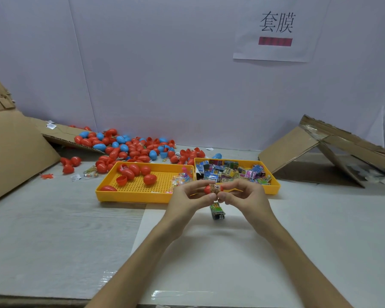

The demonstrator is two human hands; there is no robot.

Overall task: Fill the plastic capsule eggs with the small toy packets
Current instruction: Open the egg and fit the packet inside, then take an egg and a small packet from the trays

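Just above the table (53,218), a red egg (207,189) is held between both hands, in front of the two trays. Only its rounded end shows; a printed packet (216,188) sticks out of its right side, so this looks like the stuffing step, with the packet partly in. The left hand (190,196) pinches the egg between thumb and fingertips, probably to steady it with its opening turned toward the other hand. The right hand (246,195) has its fingers curled in on the packet's free end, seemingly to push it home. Whether the egg's other half is in that hand cannot be told.

Below the fingers is a second packet (217,210); whether it hangs from a hand or rests on the table is unclear.

Both trays sit side by side within easy reach, which suits a two-handed routine. The left tray (131,196) holds a few red eggs, an open half and a clear bag of small coloured bits. The right tray (275,188) is heaped with packets.

Behind them a pile (125,147) of red and blue eggs spills off a cardboard flap (60,132). More cardboard (298,147) leans at the right, and a paper sign (276,30) hangs on the wall.
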